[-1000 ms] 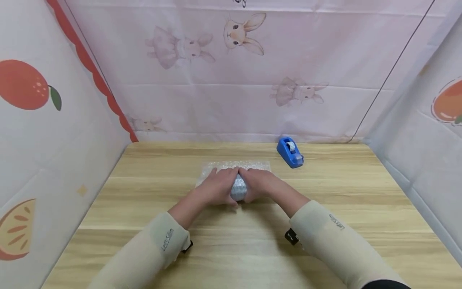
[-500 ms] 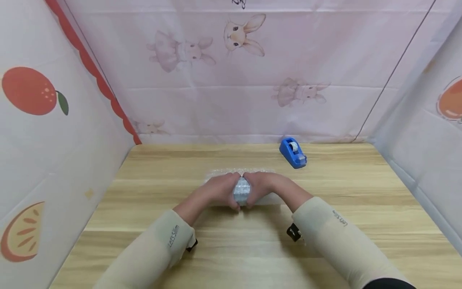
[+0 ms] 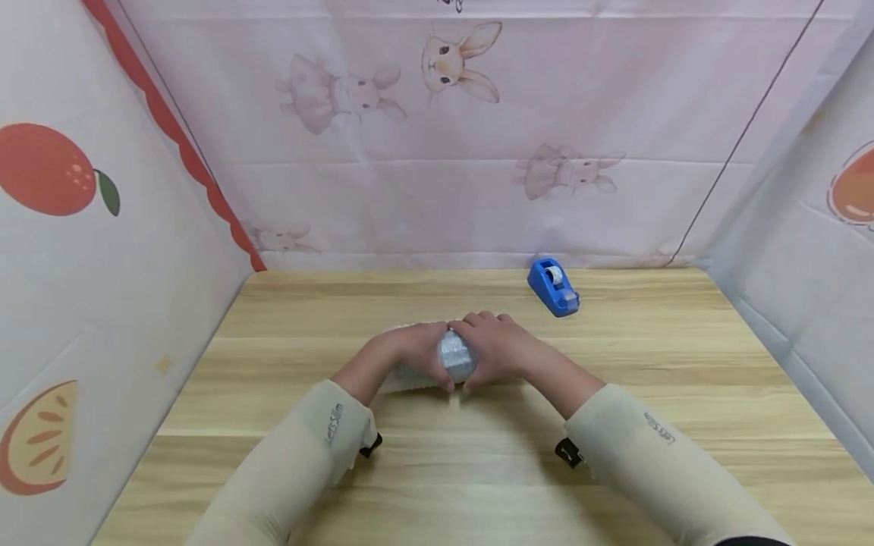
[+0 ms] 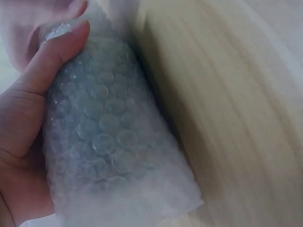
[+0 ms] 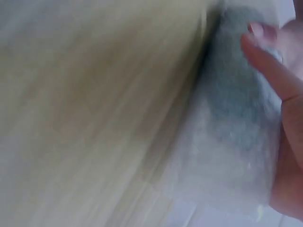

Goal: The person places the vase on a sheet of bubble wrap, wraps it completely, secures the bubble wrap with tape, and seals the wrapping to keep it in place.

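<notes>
Gripping bubble-wrapped bundle (image 3: 456,356) at tabletop (image 3: 471,470), clamped from both sides by curled left hand (image 3: 422,350) and right hand (image 3: 500,347). Seemingly at wrapping stage; likely calling next for snug hold, then perhaps tape from blue dispenser (image 3: 554,288) farther back.

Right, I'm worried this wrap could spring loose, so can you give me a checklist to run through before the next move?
1. Left hand gripping the bubble-wrapped roll: ok, thumb across its near side.
2. Right hand gripping the same roll: ok, from the other side.
3. Wrap's outer edge fastened: cannot tell; no view shows it clearly.
4. A hand free to fetch tape: not ok, both are on the roll.
5. Tape dispenser standing on the table with a tape roll in it: ok, beyond the hands to the right.
</notes>
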`<state>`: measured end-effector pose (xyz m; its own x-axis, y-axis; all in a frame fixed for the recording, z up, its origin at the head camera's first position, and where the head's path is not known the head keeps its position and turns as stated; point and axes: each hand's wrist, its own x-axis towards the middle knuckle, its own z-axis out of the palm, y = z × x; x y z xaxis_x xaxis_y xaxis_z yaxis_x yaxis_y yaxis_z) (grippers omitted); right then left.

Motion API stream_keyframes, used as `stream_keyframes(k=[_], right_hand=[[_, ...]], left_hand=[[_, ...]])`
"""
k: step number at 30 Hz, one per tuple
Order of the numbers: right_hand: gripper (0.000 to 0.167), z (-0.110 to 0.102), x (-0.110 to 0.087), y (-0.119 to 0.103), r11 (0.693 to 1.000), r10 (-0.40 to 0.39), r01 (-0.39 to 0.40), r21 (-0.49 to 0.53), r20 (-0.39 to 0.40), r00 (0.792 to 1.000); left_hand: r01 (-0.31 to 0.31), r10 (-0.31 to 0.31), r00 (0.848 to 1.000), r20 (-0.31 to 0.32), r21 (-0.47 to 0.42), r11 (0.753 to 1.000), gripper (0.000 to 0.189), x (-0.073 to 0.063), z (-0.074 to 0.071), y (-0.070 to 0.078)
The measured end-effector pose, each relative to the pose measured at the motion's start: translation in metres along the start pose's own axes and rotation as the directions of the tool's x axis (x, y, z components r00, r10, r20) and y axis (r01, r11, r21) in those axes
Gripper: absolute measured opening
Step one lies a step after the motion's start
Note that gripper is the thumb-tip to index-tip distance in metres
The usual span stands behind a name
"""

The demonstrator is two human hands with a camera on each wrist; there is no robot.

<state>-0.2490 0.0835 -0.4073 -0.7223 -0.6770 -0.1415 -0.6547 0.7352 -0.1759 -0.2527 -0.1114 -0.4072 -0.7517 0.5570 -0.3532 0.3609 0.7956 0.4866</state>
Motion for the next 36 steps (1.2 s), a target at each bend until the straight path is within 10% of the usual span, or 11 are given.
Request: stream_keyframes(k=[15, 26, 36], right_hand=[[0.100, 0.006, 0.006, -0.005, 0.999, 0.046, -0.045, 0.027, -0.024, 0.999], [0.099, 0.005, 0.007, -0.011, 0.997, 0.080, -0.081, 0.011, 0.012, 0.997], [0.100, 0.002, 0.012, -0.002, 0.983, 0.073, -0.090, 0.161, 0.107, 0.992]], left_hand=[[0.044, -0.048, 0.997, -0.055, -0.080, 0.996, 0.088, -0.003, 0.004, 0.000], [0.073, -0.006, 0.966, -0.257, 0.250, 0.965, 0.106, -0.017, 0.021, 0.014], [0.001, 0.022, 0.966, -0.259, 0.089, 0.996, 0.100, -0.012, 0.024, 0.003]])
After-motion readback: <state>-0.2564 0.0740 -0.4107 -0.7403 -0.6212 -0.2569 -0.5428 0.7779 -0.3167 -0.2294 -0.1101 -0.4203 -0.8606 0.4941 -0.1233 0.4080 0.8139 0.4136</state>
